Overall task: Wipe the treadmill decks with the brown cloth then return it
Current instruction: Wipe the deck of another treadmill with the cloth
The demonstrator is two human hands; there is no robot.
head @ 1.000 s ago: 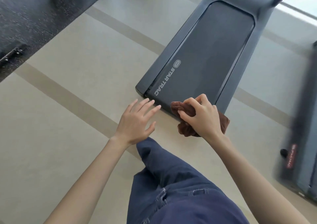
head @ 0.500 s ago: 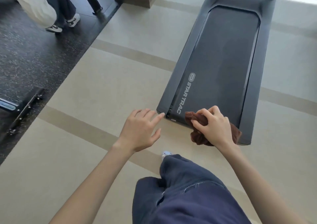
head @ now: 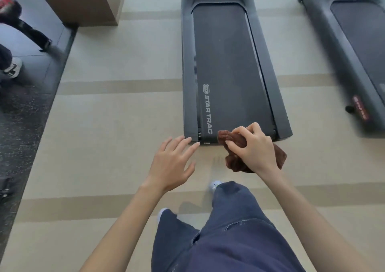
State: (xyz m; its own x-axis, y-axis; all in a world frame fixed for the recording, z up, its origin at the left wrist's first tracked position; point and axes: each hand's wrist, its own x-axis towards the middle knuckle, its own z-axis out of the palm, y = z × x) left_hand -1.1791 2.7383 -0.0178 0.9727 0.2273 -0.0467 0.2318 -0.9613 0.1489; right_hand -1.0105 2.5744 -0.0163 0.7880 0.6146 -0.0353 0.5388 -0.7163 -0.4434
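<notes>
Since a moment ago the view has swung square onto the treadmill, which now runs straight up the frame, and a second treadmill shows at the right. Right hand has its grip closed on the bunched brown cloth, held at the near end of the deck, over the belt's rear edge and the floor. Left hand has a wide grip, fingers spread and holding nothing, fingertips just beside the deck's near left corner. Another person's shoe shows at far left.
</notes>
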